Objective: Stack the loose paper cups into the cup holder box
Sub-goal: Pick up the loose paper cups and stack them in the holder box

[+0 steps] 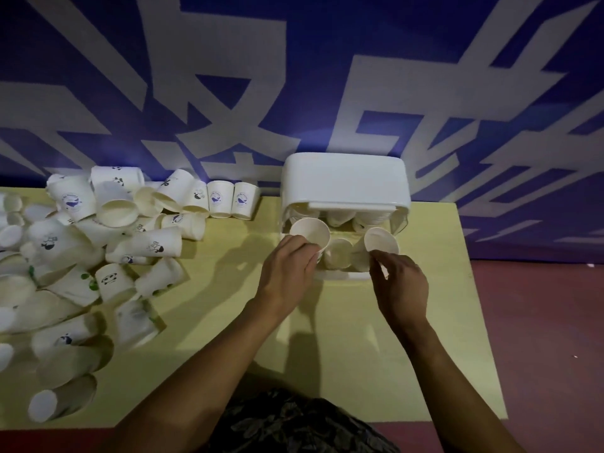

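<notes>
Gripping 1 cup (310,232) in the left hand (287,269) and pinching another (380,244) with the right hand (400,286), a person fills the box (346,181); dozens (98,243) litter the surface (359,338).

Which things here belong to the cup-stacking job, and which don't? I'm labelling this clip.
Job:
left hand, cup
right hand, cup
cup holder box
loose cups

Not the job:
yellow table
blue wall

One head-worn camera looks forward and steeply down at the worktop (359,338) (wide-angle, close), facing the printed wall (294,76).
</notes>
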The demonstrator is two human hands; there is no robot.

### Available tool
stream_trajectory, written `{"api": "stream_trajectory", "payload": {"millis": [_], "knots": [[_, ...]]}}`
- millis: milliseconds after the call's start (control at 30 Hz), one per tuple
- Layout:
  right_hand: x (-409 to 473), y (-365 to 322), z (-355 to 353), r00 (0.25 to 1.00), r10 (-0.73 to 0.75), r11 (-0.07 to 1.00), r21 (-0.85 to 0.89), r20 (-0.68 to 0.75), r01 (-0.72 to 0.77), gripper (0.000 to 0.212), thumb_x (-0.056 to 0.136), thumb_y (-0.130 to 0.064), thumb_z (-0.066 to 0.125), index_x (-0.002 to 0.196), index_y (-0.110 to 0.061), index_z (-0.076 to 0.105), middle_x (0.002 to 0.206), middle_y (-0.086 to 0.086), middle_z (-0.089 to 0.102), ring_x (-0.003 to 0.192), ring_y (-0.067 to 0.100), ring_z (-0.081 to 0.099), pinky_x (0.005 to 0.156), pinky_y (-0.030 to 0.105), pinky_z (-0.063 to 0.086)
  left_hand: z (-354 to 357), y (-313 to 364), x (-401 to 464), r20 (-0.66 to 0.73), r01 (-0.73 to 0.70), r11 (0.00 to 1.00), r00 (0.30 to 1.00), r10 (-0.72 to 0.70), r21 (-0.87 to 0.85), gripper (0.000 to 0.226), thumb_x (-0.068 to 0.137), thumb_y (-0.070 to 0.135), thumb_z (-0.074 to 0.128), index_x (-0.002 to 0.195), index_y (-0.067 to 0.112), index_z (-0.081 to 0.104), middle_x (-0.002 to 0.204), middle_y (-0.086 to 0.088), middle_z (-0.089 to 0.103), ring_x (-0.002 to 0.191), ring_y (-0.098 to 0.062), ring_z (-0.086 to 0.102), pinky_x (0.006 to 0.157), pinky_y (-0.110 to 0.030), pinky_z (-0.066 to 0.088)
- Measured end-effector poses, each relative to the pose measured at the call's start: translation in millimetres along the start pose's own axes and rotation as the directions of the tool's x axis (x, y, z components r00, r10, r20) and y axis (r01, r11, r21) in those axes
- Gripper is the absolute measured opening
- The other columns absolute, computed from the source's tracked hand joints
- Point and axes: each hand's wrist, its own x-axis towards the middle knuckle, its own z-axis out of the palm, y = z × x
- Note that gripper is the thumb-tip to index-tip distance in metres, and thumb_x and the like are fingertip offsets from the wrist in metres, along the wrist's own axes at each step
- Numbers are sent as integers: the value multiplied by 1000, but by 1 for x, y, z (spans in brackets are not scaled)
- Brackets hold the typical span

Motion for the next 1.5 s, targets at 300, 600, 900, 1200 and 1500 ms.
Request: {"api": "stream_trajectory", "payload": {"millis": [300, 600, 900, 1200, 1500], "knots": [[17, 60, 6, 978, -29, 999, -31, 206, 36, 12, 86, -7, 64, 87, -16, 71, 78, 3, 68, 76, 27, 61, 48, 33, 49, 60, 30, 16, 236, 79, 996, 968, -85, 33, 22, 94, 14, 47, 97, 10, 68, 102, -4, 64, 97, -20, 54, 83, -36, 46], [21, 89, 39, 909, -57, 992, -81, 412, 99, 16, 84, -6, 59, 74, -14, 67, 71, 4, 65, 72, 28, 59, 51, 26, 36, 101, 33, 29, 485, 28, 952, 856, -180, 305, 21, 90, 10, 54, 106, 14, 68, 107, -7, 63, 102, -25, 54, 89, -31, 47], [21, 76, 49, 911, -95, 983, -107, 402, 150, 14, 79, -13, 67, 91, -17, 72, 89, 2, 72, 85, 29, 64, 70, 35, 48, 104, 23, 16, 349, 163, 979, 916, -197, 125, 25, 92, 18, 54, 112, 16, 68, 118, 1, 60, 109, -22, 52, 86, -37, 50], [-11, -30, 76, 852, -266, 961, 190, 451, 200, 16, 91, -23, 63, 103, -17, 71, 98, 2, 71, 90, 24, 64, 68, 37, 54, 22, -45, -54, 199, 402, 906, 884, -422, 134, 29, 93, 26, 48, 117, 25, 64, 113, 3, 64, 101, -17, 55, 85, -30, 47], [-73, -171, 151, 735, -316, 942, 293, 600, 166, 21, 93, -28, 57, 107, -19, 70, 102, -1, 71, 90, 19, 65, 74, 31, 51, -94, -161, -144, 73, 560, 787, 801, -594, 259, 29, 93, 23, 52, 119, 19, 63, 116, -2, 64, 105, -20, 57, 90, -33, 47]]}}
